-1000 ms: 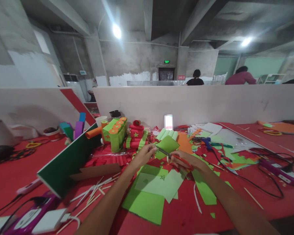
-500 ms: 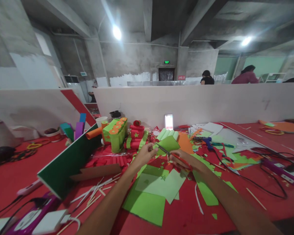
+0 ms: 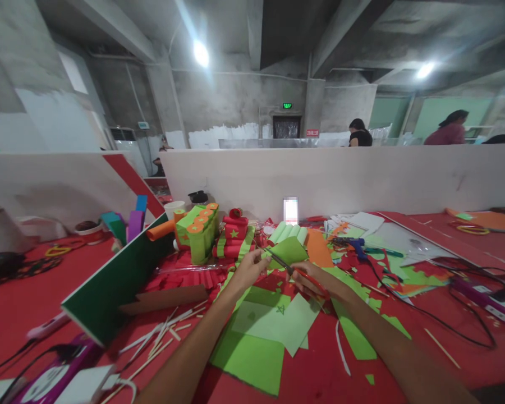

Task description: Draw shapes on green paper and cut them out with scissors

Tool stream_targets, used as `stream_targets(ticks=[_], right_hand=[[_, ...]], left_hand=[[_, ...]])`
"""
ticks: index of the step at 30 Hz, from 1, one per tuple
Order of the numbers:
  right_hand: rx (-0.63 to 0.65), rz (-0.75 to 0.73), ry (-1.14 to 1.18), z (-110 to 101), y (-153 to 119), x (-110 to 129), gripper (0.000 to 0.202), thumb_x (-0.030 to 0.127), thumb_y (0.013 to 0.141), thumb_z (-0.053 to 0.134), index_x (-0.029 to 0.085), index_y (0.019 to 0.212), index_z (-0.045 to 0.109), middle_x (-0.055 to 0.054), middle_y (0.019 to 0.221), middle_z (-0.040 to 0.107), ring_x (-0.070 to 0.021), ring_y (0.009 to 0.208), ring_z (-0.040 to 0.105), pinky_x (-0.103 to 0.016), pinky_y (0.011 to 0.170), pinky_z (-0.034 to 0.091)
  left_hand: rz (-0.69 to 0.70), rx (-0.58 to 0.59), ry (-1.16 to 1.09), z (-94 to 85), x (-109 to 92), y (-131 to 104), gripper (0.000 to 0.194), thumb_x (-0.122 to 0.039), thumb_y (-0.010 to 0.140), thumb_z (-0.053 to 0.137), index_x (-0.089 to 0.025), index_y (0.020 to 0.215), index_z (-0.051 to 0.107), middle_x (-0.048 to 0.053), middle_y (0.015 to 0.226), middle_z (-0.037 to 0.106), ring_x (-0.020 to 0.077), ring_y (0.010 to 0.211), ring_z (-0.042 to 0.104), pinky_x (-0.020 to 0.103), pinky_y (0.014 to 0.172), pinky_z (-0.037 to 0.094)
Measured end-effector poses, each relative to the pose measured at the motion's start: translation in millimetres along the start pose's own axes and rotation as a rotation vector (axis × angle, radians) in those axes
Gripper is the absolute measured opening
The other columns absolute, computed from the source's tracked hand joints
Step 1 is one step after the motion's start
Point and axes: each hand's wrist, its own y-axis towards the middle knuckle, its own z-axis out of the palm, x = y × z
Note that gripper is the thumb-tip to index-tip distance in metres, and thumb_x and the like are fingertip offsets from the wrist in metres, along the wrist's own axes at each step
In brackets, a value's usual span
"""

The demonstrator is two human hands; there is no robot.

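At the far left of the red table [image 3: 33, 303] a green board [image 3: 113, 280] stood tilted, with thin white sticks [image 3: 168, 331] scattered near it, too many and too tangled to count. Right of it, the left hand [image 3: 247, 271] pinched the edge of one small green paper piece [image 3: 289, 251], held above the table just in front of the paper rolls. That piece looked light, thin and floppy, likely to bend or tear, so it was best held close to the cut line. One pair of red-handled scissors [image 3: 297, 272] was grasped in the right hand [image 3: 317, 281], blades pointing at the paper. Below lay several overlapping green sheets [image 3: 265, 331]; farther right, one glue gun [image 3: 351, 242].
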Motion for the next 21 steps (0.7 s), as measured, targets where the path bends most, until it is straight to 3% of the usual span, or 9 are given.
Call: stream_targets(ticks=[21], right_hand=[[-0.062, 0.013, -0.038, 3.0, 3.8, -2.5, 0.04, 0.055, 0.083, 0.055, 0.017, 0.073, 0.054, 0.006, 0.047, 0.047, -0.0059, 0.032, 0.039, -0.016, 0.031, 0.028]], left_hand=[[0.009, -0.005, 0.074, -0.9, 3.5, 3.5, 0.036, -0.051, 0.073, 0.061, -0.017, 0.066, 0.05, -0.006, 0.049, 0.047, 0.0096, 0.046, 0.043, 0.022, 0.048, 0.031]])
